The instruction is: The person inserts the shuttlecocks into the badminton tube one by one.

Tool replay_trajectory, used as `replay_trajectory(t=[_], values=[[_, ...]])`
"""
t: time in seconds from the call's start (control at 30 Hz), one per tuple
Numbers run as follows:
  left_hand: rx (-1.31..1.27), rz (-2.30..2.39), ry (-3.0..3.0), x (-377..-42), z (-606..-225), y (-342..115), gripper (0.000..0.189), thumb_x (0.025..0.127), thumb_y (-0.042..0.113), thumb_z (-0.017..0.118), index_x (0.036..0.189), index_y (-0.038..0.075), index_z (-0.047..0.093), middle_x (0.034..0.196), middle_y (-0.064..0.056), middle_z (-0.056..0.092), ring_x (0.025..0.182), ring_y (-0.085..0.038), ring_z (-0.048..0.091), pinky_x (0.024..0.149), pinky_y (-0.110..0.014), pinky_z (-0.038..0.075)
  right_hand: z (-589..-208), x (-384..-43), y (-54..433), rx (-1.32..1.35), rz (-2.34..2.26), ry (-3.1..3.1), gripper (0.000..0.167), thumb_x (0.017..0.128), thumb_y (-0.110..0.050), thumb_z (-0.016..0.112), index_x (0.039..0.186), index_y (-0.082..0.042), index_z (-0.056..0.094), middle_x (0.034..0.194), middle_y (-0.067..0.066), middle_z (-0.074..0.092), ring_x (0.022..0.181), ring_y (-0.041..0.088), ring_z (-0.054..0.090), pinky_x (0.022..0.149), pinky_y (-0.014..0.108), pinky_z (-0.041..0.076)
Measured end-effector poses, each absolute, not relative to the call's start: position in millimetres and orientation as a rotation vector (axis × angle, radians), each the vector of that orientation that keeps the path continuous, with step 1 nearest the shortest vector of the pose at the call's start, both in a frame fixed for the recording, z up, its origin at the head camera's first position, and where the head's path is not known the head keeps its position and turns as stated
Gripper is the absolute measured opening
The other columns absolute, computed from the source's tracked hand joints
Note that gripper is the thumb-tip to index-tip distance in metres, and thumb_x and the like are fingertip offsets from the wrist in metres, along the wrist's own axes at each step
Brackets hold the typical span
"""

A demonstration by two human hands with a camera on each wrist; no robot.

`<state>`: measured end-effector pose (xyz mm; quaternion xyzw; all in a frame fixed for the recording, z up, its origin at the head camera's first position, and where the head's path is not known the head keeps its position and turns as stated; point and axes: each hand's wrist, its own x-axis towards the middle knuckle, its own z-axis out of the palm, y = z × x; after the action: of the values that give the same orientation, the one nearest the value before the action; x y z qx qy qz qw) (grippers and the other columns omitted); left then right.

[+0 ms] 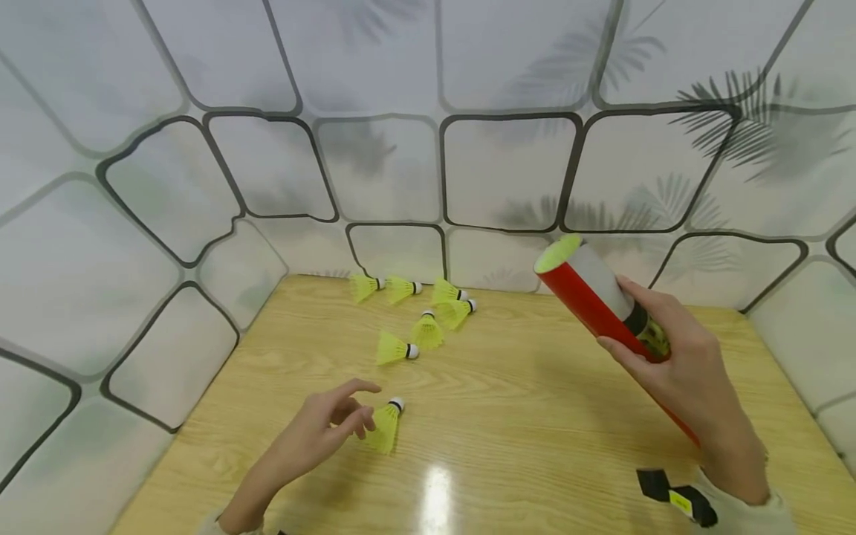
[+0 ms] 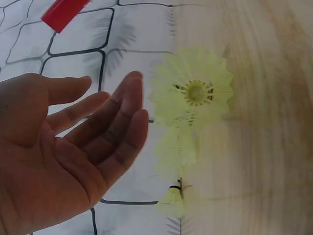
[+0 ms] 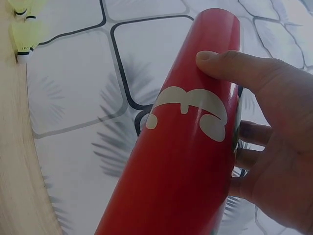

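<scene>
My right hand (image 1: pixel 692 371) grips a red and white shuttlecock tube (image 1: pixel 591 301), thumb on one side and fingers round the other. The tube is tilted above the right part of the table, its round end facing up and left with yellow-green showing in it. In the right wrist view, the red side of the tube (image 3: pixel 171 161) bears a pale print. My left hand (image 1: pixel 321 427) hovers with loosely bent fingers right beside the nearest yellow shuttlecock (image 1: pixel 384 429), overlapping its skirt in the head view. From the left wrist, nothing shows between the fingers, and a shuttlecock skirt (image 2: pixel 215 105) faces the camera.
Several more yellow shuttlecocks lie farther back on the wooden table (image 1: pixel 508 416), one (image 1: pixel 391 348) mid-table and others, such as this shuttlecock (image 1: pixel 363 287), near the back edge. A patterned cloth wall (image 1: pixel 381 171) encloses the back and sides. A black strap (image 1: pixel 675 494) hangs by the right wrist.
</scene>
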<state>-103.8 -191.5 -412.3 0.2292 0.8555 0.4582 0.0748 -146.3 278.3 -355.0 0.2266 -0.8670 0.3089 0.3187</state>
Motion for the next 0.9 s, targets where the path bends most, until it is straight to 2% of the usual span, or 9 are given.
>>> replay_trajectory(t=[0.1,0.2,0.33,0.47,0.67,0.8,0.9], values=[[0.693,1.356,2.523,-103.1,-419.2,-192.0,0.033,0.108,0.023,0.056,0.136,0.005,0.058,0.091,-0.006,0.077,0.076,-0.020,0.074,0.072,-0.039,0.062,-354.9,-145.1,280.6,0.584,0.809,-2.277,0.100,0.064,0.005,0.094,0.152,-0.016,0.052,0.135,0.014,0.061,0.109,0.026,0.056,0.092,0.003,0.034],[0.663,1.314,2.517,-103.5,-424.8,-190.7,0.037,0.108,0.027,0.057,0.136,0.004,0.059,0.092,-0.006,0.077,0.081,-0.022,0.075,0.074,-0.036,0.061,-354.1,-144.2,282.6,0.571,0.803,-2.275,0.098,0.064,0.004,0.094,0.151,-0.016,0.053,0.134,0.014,0.062,0.108,0.025,0.056,0.092,0.004,0.034],[0.640,1.241,2.573,-108.7,-431.0,-186.0,0.037,0.107,0.030,0.058,0.135,0.006,0.063,0.102,-0.009,0.076,0.090,-0.025,0.074,0.078,-0.034,0.060,-352.2,-143.4,285.1,0.560,0.799,-2.272,0.098,0.065,0.004,0.094,0.151,-0.016,0.053,0.135,0.014,0.062,0.107,0.025,0.056,0.092,0.003,0.034],[0.621,1.241,2.657,-117.0,-440.2,-181.0,0.036,0.105,0.029,0.062,0.129,0.003,0.067,0.112,-0.014,0.073,0.097,-0.030,0.072,0.082,-0.041,0.062,-350.9,-142.5,287.1,0.557,0.809,-2.269,0.098,0.065,0.005,0.093,0.152,-0.016,0.053,0.135,0.014,0.062,0.108,0.025,0.056,0.092,0.003,0.035],[0.473,1.330,2.807,-128.9,-454.4,-173.8,0.019,0.090,0.012,0.080,0.109,0.008,0.075,0.111,-0.008,0.074,0.101,-0.030,0.071,0.085,-0.042,0.061,-354.8,-140.5,290.0,0.534,0.819,-2.274,0.096,0.067,0.005,0.093,0.152,-0.017,0.053,0.136,0.013,0.062,0.108,0.020,0.055,0.092,0.003,0.035],[0.427,1.400,2.888,-137.0,-455.1,-168.1,0.023,0.082,-0.003,0.082,0.099,0.011,0.077,0.102,-0.001,0.076,0.098,-0.026,0.071,0.083,-0.039,0.061,-356.3,-140.1,292.2,0.513,0.811,-2.289,0.097,0.068,0.004,0.093,0.152,-0.018,0.052,0.136,0.013,0.061,0.109,0.023,0.056,0.093,0.003,0.034],[0.502,1.447,2.961,-143.8,-451.0,-164.8,0.025,0.080,-0.009,0.082,0.097,0.008,0.076,0.098,-0.001,0.077,0.095,-0.027,0.073,0.078,-0.036,0.062,-355.3,-139.9,293.6,0.497,0.806,-2.292,0.097,0.068,0.005,0.092,0.153,-0.018,0.051,0.135,0.014,0.061,0.109,0.025,0.056,0.093,0.002,0.033]])
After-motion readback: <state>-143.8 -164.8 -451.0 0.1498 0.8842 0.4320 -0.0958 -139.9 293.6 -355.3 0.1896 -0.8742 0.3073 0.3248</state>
